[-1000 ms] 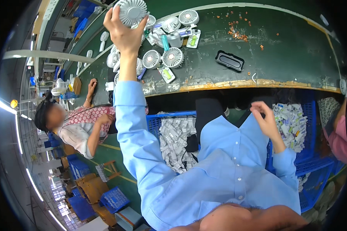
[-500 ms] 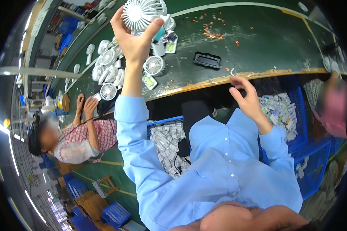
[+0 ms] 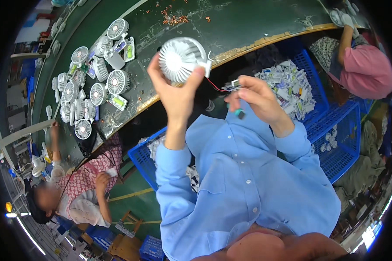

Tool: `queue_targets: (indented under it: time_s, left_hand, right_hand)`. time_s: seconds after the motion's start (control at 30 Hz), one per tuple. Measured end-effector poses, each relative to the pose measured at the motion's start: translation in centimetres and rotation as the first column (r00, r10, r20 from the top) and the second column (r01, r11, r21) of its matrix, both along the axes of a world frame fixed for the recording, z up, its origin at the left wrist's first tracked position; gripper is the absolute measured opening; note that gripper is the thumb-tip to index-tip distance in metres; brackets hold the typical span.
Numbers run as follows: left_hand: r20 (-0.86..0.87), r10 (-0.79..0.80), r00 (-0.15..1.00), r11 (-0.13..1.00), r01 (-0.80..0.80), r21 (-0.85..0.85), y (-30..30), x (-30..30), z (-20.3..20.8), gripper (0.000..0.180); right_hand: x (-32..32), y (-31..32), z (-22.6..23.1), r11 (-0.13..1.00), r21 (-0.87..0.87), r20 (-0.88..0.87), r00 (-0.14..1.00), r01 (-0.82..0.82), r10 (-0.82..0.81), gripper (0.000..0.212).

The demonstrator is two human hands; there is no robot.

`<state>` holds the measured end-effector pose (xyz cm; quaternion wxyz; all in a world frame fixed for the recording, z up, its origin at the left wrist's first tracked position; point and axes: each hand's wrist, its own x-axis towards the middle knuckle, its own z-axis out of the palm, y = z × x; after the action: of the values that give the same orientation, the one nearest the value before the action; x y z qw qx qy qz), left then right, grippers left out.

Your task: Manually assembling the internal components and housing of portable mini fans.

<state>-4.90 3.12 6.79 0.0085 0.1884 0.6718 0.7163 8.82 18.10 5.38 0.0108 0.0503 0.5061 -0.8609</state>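
Note:
My left hand (image 3: 177, 96) grips a white fan head (image 3: 178, 61) with a slatted grille, held up over the bench's near edge. Thin red wires (image 3: 214, 84) run from the fan's neck to a small circuit board (image 3: 232, 85), which the fingers of my right hand (image 3: 260, 98) pinch. Below those fingers shows a small teal piece with a dark end (image 3: 239, 113); whether it is attached to the board I cannot tell. Several more white fans (image 3: 117, 81) lie in a pile at the left of the green bench, some with their insides exposed.
Copper-coloured bits (image 3: 175, 19) are scattered on the green bench (image 3: 231, 26). A blue crate (image 3: 320, 98) of white parts stands at my right, another blue crate (image 3: 141, 163) at my left. One co-worker (image 3: 89, 182) sits at left, another (image 3: 366, 71) at far right.
My left hand has brought the fan down and toward me from over the bench. My right hand, empty before, now pinches the wired circuit board. The view has turned.

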Motion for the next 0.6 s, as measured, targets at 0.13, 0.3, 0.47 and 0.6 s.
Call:
queue_targets:
  time_s: [0.13, 0.3, 0.47, 0.6]
  left_hand:
    - [-0.277, 0.201, 0.94, 0.942, -0.263, -0.208, -1.3, 4.7, -5.6, 0.082]
    - [-0.501, -0.272, 0.822, 0.961, 0.254, -0.105, -0.2, 8.3, -2.3, 0.044]
    - [-0.416, -0.267, 0.869, 0.963, 0.252, -0.09, -0.2, 10.0, -2.0, 0.033]
    - [-0.423, -0.211, 0.881, 0.976, 0.167, -0.14, -0.3, 10.6, -1.8, 0.033]
  right_hand:
    - [1.3, 0.1, 1.9, 0.983, -0.161, -0.017, 0.995, 0.091, -0.095, 0.012]
    - [2.0, 0.2, 2.9, 0.991, 0.086, 0.177, 0.981, -0.1, 0.084, 0.015]
    - [3.1, 1.6, 2.0, 0.953, 0.216, 0.238, 0.958, -0.211, 0.158, 0.014]
    - [3.2, 1.1, 2.3, 0.955, 0.2, 0.239, 0.956, -0.219, 0.169, 0.015]
